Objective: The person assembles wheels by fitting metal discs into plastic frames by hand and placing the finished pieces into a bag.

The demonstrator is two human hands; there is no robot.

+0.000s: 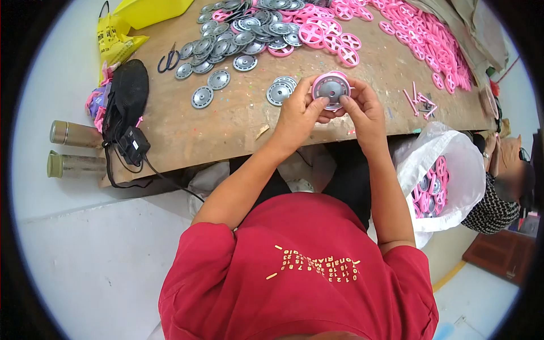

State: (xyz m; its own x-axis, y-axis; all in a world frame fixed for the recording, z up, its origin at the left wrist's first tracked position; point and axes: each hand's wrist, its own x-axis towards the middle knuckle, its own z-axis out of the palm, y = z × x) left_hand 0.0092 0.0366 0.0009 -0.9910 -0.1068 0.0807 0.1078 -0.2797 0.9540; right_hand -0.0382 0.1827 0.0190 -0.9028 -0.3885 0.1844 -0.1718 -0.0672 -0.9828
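Both of my hands hold a pink toy wheel with a grey hubcap disc set in its face, raised over the near part of the table. My left hand grips its left side, thumb pressed on the disc's lower edge. From the right, my right hand closes round the rim, with that thumb also on the disc. Fingers hide the wheel's back and part of its rim. Just left of the wheel lie a few loose grey discs, partly overlapping.
Grey discs and pink wheels are heaped at the back. Pink pins lie on the right. A white bag holds wheels with discs. Scissors, a black adapter and bottles are left. Another person sits right.
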